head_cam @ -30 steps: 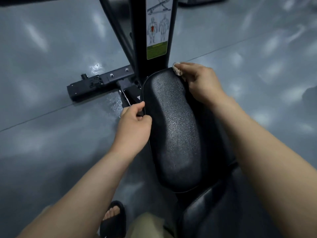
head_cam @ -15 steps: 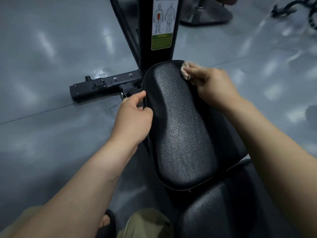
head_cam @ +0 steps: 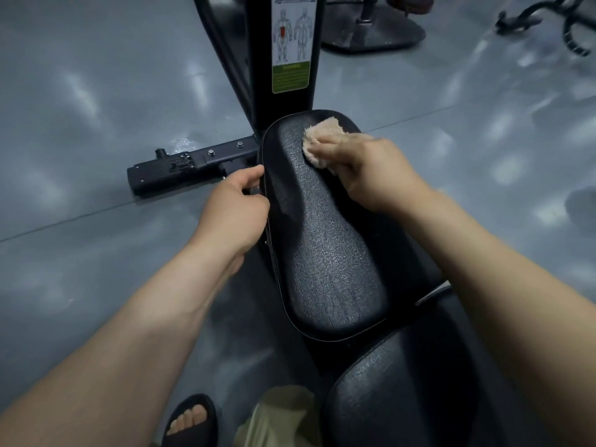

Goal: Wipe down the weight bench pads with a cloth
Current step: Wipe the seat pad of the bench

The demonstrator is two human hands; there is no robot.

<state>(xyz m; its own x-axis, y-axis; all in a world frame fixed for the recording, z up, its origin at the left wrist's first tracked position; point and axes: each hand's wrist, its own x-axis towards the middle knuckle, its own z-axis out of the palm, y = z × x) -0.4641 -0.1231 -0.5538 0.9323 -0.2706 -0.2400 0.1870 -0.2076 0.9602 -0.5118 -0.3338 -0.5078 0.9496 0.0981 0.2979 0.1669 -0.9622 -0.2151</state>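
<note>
Black textured upper pad (head_cam: 325,253): long and rounded, its narrow far end close against the frame post (head_cam: 258,59). The surface is grained, with a faint sheen along the left side.
Cloth (head_cam: 322,140): a pale tan wad lying on the far end of the upper pad, partly under the right hand.
Right hand (head_cam: 377,171): fingers (head_cam: 338,145) drawn together and clamped on the cloth, pressing it down on the pad. The outline is slightly blurred.
Left hand (head_cam: 233,211): fingers curled round the pad's left rim with the thumb along the top edge, apparently steadying it. What the fingertips touch underneath is hidden.
Lower pad (head_cam: 403,398): a second black cushion nearest the camera, just below the upper one. Neither hand is on it.
Surroundings: instruction sticker (head_cam: 292,43) on the post, a bolted base bar (head_cam: 190,164) on the glossy grey floor (head_cam: 96,91), and a sandalled foot (head_cam: 190,421) at the bottom edge.
Stage (judged): wiping is under way at the far end. The near half of the upper pad and the whole lower pad probably remain.
Risk, missed strips: the wad is small against the pad's width, so single passes could leave unwiped bands along the rims.
Risk, overshoot: the cloth sits near the rounded far edge, so a hard push forward could carry it off the pad and knock the knuckles on the post.
Risk, pad shifting: if the left grip loosens, pressure from the right could rock the bench cushion.
</note>
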